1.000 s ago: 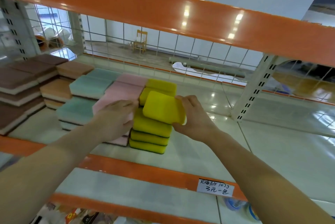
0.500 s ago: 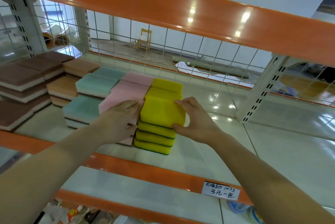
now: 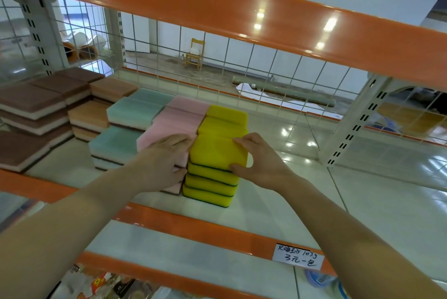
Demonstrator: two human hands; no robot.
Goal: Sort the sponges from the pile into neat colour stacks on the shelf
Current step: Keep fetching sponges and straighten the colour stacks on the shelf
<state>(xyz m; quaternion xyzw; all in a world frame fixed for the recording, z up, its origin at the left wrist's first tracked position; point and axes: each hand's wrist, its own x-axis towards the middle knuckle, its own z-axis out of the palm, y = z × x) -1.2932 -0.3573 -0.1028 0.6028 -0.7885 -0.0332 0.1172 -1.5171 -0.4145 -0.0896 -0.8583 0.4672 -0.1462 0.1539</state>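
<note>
A yellow sponge (image 3: 215,152) lies flat on top of the front yellow stack (image 3: 208,185) on the shelf (image 3: 278,197). My right hand (image 3: 260,165) grips that top sponge at its right side, thumb at the near edge and fingers on the top. My left hand (image 3: 164,163) rests with its fingers against the front pink stack (image 3: 167,132), right beside the yellow one, covering much of it. Behind stands a second yellow stack (image 3: 226,117).
Teal stacks (image 3: 128,126), tan stacks (image 3: 96,109) and brown stacks (image 3: 31,114) fill the shelf's left. A wire grid (image 3: 217,61) closes the back. An orange beam (image 3: 242,8) runs overhead, a white upright (image 3: 350,124) stands right. Bare shelf lies right of the yellow stacks.
The yellow sponge was held tilted above the stack, then came down and now lies flat and squared on it. My left hand stayed on the pink stack.
</note>
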